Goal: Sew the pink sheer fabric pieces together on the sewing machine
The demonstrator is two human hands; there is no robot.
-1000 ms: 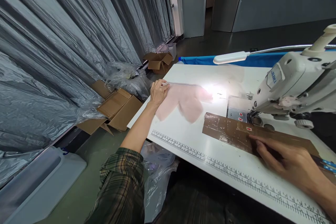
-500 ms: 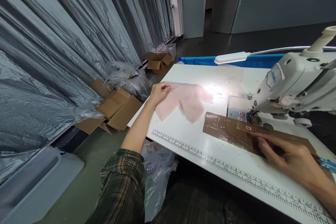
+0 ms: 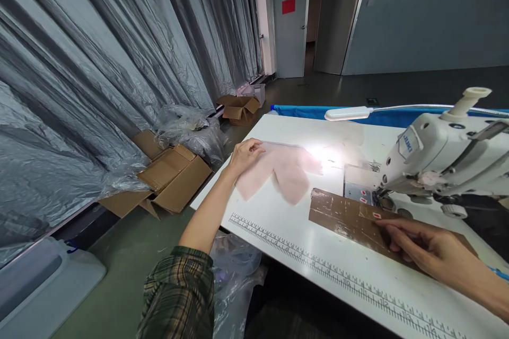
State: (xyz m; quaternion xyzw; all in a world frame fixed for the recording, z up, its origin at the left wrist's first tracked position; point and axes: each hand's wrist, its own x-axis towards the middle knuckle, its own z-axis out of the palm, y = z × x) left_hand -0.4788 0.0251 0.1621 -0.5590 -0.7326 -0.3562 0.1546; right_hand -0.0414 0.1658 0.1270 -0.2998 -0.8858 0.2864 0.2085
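Note:
A pale pink fabric piece (image 3: 292, 183) with pointed lobes lies flat on the white sewing table (image 3: 274, 222). At its far left corner, my left hand (image 3: 245, 154) is closed, thumb and fingers pinching the fabric edge. My right hand (image 3: 431, 243) rests over a brown plate (image 3: 338, 213), thumb and index tip drawn together near a small red-marked sticker (image 3: 376, 215). Whatever those fingertips may hold is hidden. Just beyond the plate stands the white sewing machine (image 3: 421, 148), its needle area above a metal plate (image 3: 353, 192).
A lamp (image 3: 348, 113) on a bendable arm lights the table. Ruler marks (image 3: 318, 262) run along the near edge. Left of the table are open cardboard boxes (image 3: 178, 180), clear plastic bags (image 3: 193, 130) and a pale plastic bin (image 3: 51, 286). A blue tool (image 3: 499, 274) lies partly behind my right wrist.
The view has tilted up, so the table sits lower in the picture. My right thumb and index tip have come closer together. The pink fabric stays in place under my left hand.

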